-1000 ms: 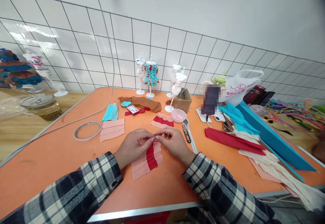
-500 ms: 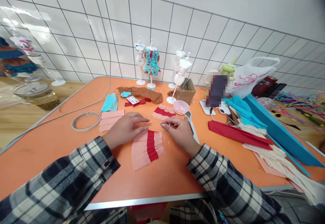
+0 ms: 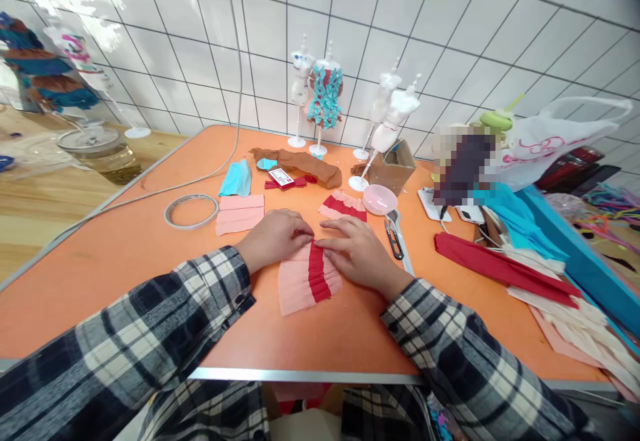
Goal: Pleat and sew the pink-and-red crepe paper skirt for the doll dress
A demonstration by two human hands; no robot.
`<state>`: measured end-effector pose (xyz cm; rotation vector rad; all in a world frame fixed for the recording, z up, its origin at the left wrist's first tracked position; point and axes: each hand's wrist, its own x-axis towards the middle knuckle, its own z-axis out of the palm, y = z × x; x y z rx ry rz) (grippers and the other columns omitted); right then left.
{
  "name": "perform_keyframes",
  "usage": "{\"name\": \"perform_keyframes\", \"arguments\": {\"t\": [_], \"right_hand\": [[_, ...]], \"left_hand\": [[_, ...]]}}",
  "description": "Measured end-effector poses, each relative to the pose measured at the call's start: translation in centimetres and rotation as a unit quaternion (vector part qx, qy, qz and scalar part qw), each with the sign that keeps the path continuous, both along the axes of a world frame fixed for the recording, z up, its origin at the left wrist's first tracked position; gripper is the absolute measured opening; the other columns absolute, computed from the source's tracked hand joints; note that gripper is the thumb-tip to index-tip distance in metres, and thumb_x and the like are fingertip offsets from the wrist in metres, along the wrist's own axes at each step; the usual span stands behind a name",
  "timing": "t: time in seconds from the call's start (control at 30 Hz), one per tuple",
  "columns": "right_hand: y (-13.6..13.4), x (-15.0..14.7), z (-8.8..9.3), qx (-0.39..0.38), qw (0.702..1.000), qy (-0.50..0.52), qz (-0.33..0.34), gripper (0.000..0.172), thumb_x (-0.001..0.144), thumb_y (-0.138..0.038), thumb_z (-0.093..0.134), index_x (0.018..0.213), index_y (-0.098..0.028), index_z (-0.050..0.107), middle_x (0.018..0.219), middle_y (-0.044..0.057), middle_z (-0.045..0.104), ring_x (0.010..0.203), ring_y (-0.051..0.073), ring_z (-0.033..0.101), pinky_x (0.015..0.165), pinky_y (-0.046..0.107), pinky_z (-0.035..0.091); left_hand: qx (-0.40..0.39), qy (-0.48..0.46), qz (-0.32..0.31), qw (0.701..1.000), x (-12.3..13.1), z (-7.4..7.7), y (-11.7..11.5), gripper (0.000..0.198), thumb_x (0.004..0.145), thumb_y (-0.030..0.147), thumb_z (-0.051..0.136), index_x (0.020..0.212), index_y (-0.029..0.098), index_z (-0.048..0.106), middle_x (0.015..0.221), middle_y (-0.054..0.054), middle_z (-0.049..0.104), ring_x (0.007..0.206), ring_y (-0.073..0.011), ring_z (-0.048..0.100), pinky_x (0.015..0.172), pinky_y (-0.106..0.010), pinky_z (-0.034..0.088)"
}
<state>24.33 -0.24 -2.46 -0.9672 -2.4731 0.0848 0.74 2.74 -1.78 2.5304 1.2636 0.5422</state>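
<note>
A pleated pink piece of crepe-like material with a red band down it lies flat in front of me. My left hand pinches its far edge near the top of the red band, thumb and fingers pressed together. On the right side of the same piece rests my right hand, its fingers stretched out and their tips touching the red band. Just beyond lies a smaller pink and red pleated piece. A folded pink piece is left of my left hand. Thread snips lie right of my right hand.
A tape roll and blue piece lie left. A pink bowl, cardboard box and white mannequins stand behind. Red folded material lies right. A cable crosses the table's left.
My left hand has come to the pleated piece's far edge and pinches it. My right hand has opened from a pinch and come down onto the piece. The view has shifted.
</note>
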Motion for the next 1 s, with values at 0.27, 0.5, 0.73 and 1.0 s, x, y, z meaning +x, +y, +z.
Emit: {"name": "perform_keyframes", "arguments": {"t": [0.27,0.5,0.73,1.0], "right_hand": [[0.44,0.1,-0.02,0.064,0.995,-0.073,-0.007,0.026,0.097,-0.029,0.059,0.112,-0.032,0.08,0.148,0.005,0.06,0.134,0.033,0.051,0.111,0.058,0.033],[0.07,0.0,0.63,0.081,0.993,-0.082,0.0,0.026,0.097,-0.028,0.058,0.11,-0.033,0.08,0.152,0.003,0.056,0.137,0.032,0.049,0.115,0.058,0.028],[0.17,-0.08,0.46,0.075,0.992,-0.098,-0.003,0.026,0.097,-0.028,0.058,0.11,-0.032,0.08,0.155,0.004,0.053,0.139,0.033,0.047,0.114,0.058,0.028],[0.2,-0.22,0.37,0.048,0.992,-0.116,-0.012,0.03,0.099,-0.029,0.055,0.115,-0.032,0.08,0.157,0.006,0.05,0.143,0.034,0.043,0.115,0.06,0.028]], "left_hand": [[-0.019,-0.022,0.002,1.0,0.3,-0.52,0.08,0.02,0.09,0.025,0.061,0.092,0.021,0.081,0.091,-0.006,0.077,0.087,-0.022,0.068,0.081,-0.034,0.05],[-0.023,-0.027,0.004,0.999,0.29,-0.77,0.16,0.02,0.09,0.024,0.06,0.091,0.021,0.08,0.092,-0.006,0.076,0.087,-0.0214,0.068,0.081,-0.032,0.05],[-0.028,-0.021,0.003,0.999,0.38,-0.63,0.26,0.021,0.091,0.024,0.059,0.091,0.019,0.08,0.096,-0.007,0.077,0.089,-0.0215,0.069,0.084,-0.033,0.05],[-0.036,-0.014,0.004,0.999,0.47,-0.27,-0.01,0.018,0.088,0.025,0.063,0.093,0.021,0.08,0.097,-0.006,0.077,0.092,-0.0221,0.069,0.085,-0.033,0.051]]}}
